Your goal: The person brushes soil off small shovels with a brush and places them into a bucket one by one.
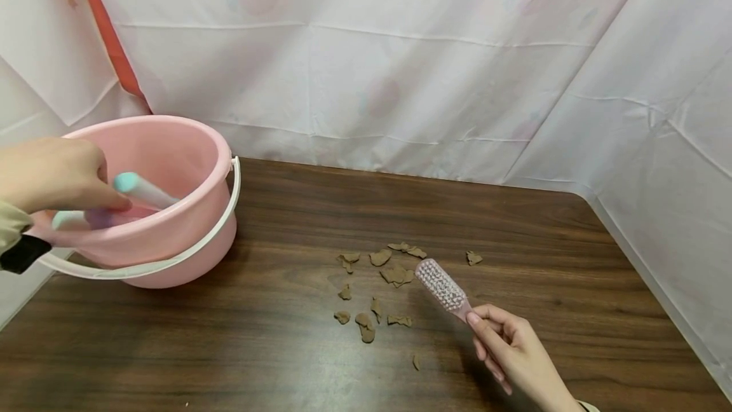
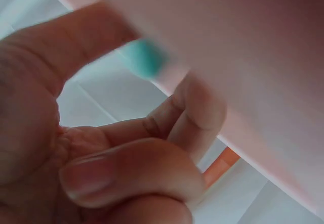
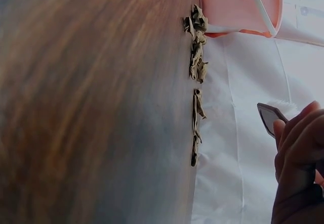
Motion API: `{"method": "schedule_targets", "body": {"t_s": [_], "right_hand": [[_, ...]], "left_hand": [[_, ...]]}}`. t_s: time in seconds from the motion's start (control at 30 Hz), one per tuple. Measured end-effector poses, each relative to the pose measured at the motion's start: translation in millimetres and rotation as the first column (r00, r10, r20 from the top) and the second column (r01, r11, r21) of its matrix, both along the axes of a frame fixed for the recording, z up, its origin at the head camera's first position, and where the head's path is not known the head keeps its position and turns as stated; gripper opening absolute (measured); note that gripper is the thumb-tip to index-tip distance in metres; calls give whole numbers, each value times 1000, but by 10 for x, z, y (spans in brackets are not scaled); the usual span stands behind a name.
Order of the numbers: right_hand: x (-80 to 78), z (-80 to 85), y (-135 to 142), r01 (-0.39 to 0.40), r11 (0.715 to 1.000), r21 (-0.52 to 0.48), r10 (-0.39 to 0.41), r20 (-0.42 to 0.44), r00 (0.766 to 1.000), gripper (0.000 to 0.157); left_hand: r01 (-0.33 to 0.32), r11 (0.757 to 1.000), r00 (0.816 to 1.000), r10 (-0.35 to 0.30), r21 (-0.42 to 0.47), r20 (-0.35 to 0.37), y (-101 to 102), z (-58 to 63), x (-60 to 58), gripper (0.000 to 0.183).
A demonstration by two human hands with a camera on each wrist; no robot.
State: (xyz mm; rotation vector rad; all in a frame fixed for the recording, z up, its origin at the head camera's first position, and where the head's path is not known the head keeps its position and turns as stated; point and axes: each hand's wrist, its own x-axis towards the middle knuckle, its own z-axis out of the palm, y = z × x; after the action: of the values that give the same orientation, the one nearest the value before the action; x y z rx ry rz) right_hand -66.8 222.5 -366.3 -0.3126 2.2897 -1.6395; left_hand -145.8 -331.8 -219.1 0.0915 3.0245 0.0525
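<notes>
My right hand (image 1: 509, 348) pinches the handle of a pink scrub brush (image 1: 441, 286), raised above the table with its pale bristles up. In the right wrist view the brush (image 3: 271, 118) shows side-on beyond the fingers. Brown, curled, leaf-like scraps (image 1: 394, 275) lie scattered to the brush's left. My left hand (image 1: 63, 177) reaches over the rim of a pink bucket (image 1: 177, 247), its fingertips down inside. Inside are a white roll-like thing with a teal end (image 1: 143, 189) and a blurred purple thing. The left wrist view shows curled fingers; whether they hold anything is hidden.
The bucket's white handle (image 1: 189, 250) hangs down its front side. White patterned cloth (image 1: 366, 81) rises behind and to the right of the dark wooden table (image 1: 274, 336). One scrap (image 1: 473, 258) lies apart, to the right. A red strip (image 1: 108, 37) hangs behind the bucket.
</notes>
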Motion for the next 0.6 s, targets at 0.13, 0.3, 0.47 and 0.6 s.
{"method": "schedule_targets", "body": {"t_s": [0.13, 0.3, 0.47, 0.6], "right_hand": [[2, 7, 0, 2, 1000, 0, -2, 6, 1000, 27], [3, 15, -4, 15, 1000, 2, -15, 14, 1000, 28], [-4, 21, 1, 68, 997, 26, -69, 49, 996, 32], [-20, 7, 31, 84, 996, 17, -85, 120, 989, 38]], "left_hand": [[11, 1000, 1000, -11, 5, -9, 2, -3, 21, 33], [9, 1000, 1000, -9, 16, 4, 35, 14, 65, 34], [7, 1000, 1000, -7, 11, -11, 14, -1, 66, 32], [-3, 1000, 998, 5, 25, -57, -4, -12, 83, 24]]}}
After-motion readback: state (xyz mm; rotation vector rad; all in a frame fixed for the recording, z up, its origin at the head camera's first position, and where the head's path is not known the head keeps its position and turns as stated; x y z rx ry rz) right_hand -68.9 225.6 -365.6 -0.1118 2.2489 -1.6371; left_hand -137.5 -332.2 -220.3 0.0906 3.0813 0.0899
